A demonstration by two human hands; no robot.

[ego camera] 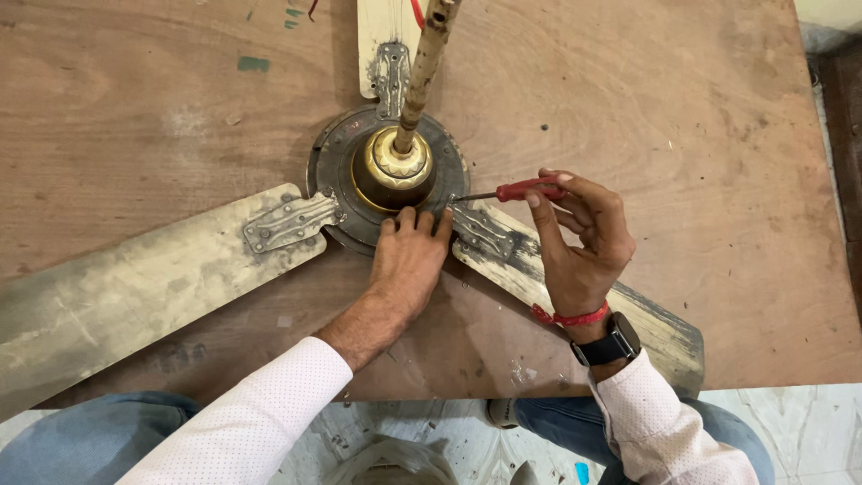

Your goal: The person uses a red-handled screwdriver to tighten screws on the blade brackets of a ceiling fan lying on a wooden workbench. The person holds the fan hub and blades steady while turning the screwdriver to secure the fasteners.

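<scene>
On plywood table (682,108) | left hand (409,265) pressed flat on fan hub (388,175) | right hand (579,238) pinching screwdriver (516,191)

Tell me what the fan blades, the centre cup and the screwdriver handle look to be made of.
Fan blades: likely painted sheet metal, cream coat worn and grimy. Centre cup: brass-look metal, shiny gold sheen. Screwdriver handle, in the right hand: probably plastic, glossy red.

Both arms are covered by long white sleeves (260,413) printed with a fine dotted pattern, the cuffs closed at the wrists. On the right wrist a black smartwatch (608,345) with a dark band is worn, and just above it — nearer the hand — a red thread bracelet (567,317) is tied. The legs are clad in blue denim jeans (90,440), faded at the knees.
</scene>
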